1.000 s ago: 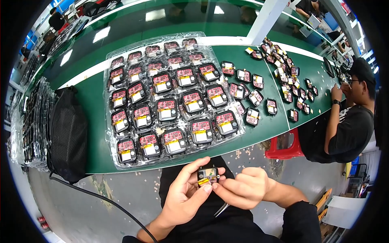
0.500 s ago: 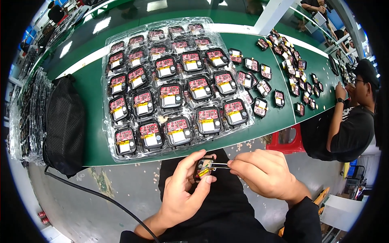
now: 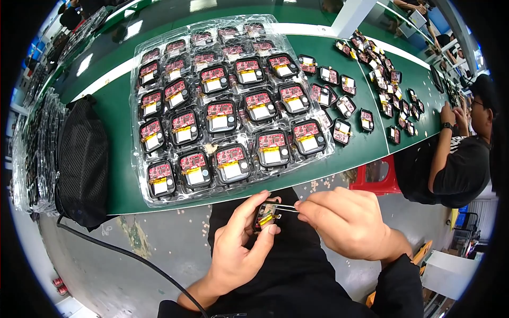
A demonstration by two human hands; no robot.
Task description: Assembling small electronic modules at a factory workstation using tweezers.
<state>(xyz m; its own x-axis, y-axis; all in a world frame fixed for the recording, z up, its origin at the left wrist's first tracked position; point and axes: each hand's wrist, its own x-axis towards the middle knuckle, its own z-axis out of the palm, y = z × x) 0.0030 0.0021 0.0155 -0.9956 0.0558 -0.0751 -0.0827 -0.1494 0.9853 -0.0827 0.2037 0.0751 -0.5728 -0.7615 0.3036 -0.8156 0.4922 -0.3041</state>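
Between the thumb and fingers of my left hand is a small black device housing, held over my lap just off the table edge. A strip of yellow tape and part of its inner electronics show in it. My right hand is closed on a pair of metal tweezers, whose tips reach into the upper part of the housing. What the tips touch is too small to make out. Beyond my hands lies a clear plastic tray with rows of black housings, each holding a red circuit board and a white block.
Loose housings are scattered on the green table at right, heaped farther back. A black mesh bag and stacked clear trays stand at left. A black cable crosses below. A co-worker sits at right near a red stool.
The tweezers have shifted slightly up on the housing and are more tilted, with my right hand a little higher. My left hand keeps its hold. The whole view has moved slightly.
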